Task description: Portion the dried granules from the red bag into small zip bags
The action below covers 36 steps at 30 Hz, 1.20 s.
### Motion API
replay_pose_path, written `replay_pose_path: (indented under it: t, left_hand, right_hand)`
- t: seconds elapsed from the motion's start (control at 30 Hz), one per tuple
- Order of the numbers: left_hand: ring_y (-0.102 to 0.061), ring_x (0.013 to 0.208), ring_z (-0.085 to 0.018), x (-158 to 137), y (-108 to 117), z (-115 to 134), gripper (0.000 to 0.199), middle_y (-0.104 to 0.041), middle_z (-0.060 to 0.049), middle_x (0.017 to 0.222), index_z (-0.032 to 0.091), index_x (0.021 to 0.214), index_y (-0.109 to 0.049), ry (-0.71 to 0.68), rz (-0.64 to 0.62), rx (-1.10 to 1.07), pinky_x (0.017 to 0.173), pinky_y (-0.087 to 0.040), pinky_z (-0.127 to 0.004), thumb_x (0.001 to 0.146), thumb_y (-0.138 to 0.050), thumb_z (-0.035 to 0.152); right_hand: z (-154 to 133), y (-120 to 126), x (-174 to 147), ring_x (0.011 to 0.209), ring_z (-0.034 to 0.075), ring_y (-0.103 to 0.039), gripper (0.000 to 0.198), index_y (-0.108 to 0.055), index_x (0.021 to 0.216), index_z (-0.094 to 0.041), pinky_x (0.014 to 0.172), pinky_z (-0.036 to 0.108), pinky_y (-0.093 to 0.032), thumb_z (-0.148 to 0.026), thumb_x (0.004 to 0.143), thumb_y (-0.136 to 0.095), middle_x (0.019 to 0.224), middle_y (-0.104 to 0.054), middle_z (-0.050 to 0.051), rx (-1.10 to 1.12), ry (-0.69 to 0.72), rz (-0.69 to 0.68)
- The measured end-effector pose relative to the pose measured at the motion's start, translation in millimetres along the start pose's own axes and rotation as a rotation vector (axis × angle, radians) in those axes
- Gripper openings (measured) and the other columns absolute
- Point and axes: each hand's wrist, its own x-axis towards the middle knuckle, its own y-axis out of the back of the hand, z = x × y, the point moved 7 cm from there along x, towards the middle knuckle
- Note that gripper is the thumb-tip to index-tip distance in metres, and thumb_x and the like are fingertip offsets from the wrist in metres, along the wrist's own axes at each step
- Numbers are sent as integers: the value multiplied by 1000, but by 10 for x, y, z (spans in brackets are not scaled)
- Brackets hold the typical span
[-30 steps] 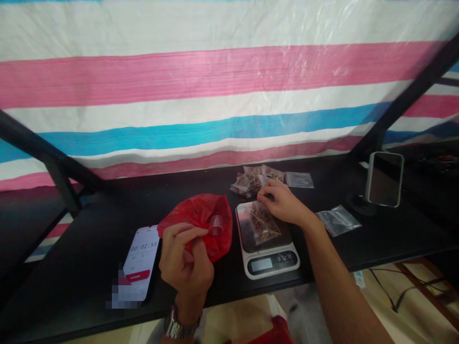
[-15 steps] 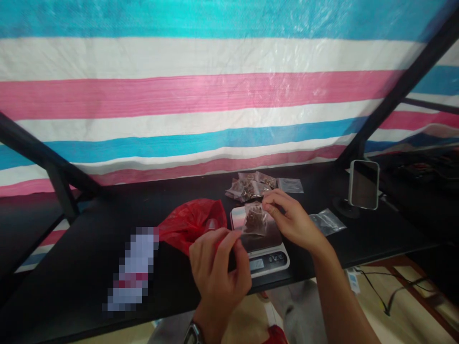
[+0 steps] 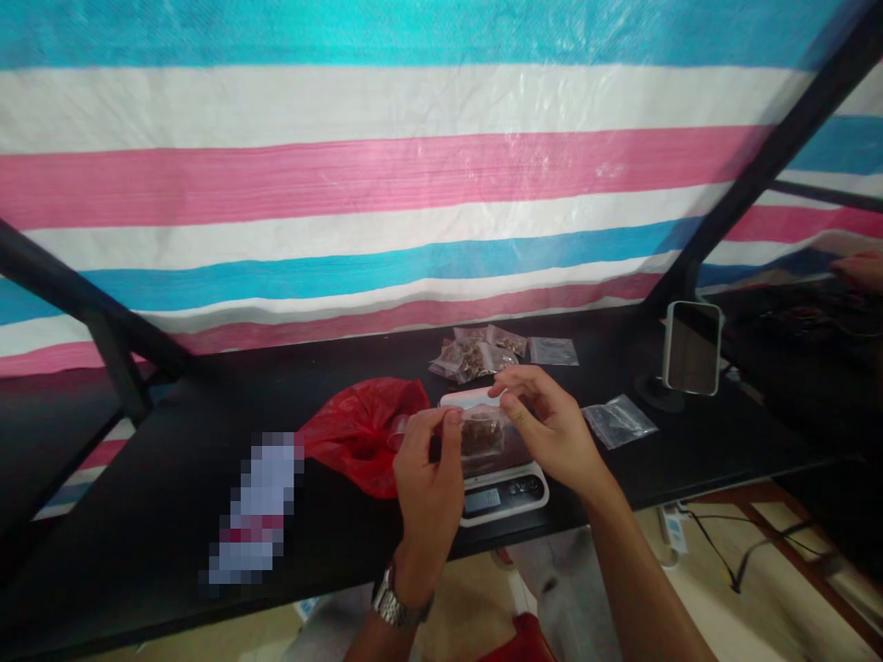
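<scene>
Bag: a small clear plastic bag of brown dried pieces (image 3: 483, 436) appears over the weighing plate, between the 2 hands; whether it touches the plate cannot be told.
Left hand: the left hand (image 3: 429, 478), wearing a silver metal-link wristwatch (image 3: 400, 599), pinches the bag's edge at 9 o'clock between thumb and forefinger.
Right hand: the right hand (image 3: 557, 441) curves in at the bag's 2 o'clock, thumb and forefinger parted; its contact with the bag cannot be told.
Scale: a white digital scale with a black button panel (image 3: 510, 495) lies beneath, digits too small to read.
Pile: at the scale's 12 o'clock, a heap of filled clear plastic bags (image 3: 473, 357).
Flat bags: a flat clear plastic bag (image 3: 553, 352) at 1 o'clock, a crinkled clear plastic bag (image 3: 619, 422) at 3.
Red bag: a crumpled red plastic bag (image 3: 362, 428) at 9 o'clock, a clear plastic cup (image 3: 395, 433) against it, partly hidden by the left hand.
Table: all on a black tabletop (image 3: 172, 515).
</scene>
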Motion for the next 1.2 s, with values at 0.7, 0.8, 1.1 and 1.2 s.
replay_pose_path:
  t: [0.7,0.8,1.1,1.2]
  left_hand:
    - [-69,82,-16,43,-53,-103,21,-73,-3,88,21,95,-73,-75,68,7,78,-56,-28,108,-59,30]
    - [-69,82,-15,45,-62,-87,20,-74,-2,87,21,95,-74,-92,58,-18,78,-56,-27,107,-60,28]
    - [-74,93,-19,54,-209,-242,32,-79,-7,104,22,112,-78,67,-30,-141,84,-59,-30,100,-70,50]
    - [-74,95,-20,58,-259,-275,30,-80,-6,102,23,104,-80,67,-84,-165,86,-59,-31,100,-69,51]
  right_hand:
    - [141,-26,-14,75,16,-64,29,-57,105,-28,74,31,-51,-38,90,-80,87,-72,-2,243,-8,140]
    - [157,-50,-23,70,15,-57,28,-54,100,-28,69,30,-48,-33,89,-79,82,-67,-4,242,-1,155]
    - [159,-91,5,68,12,-53,32,-50,105,-28,67,26,-45,-30,91,-78,80,-63,-6,388,9,224]
    - [191,-81,12,72,13,-58,30,-53,108,-28,70,26,-48,-30,91,-78,84,-66,-4,390,5,209]
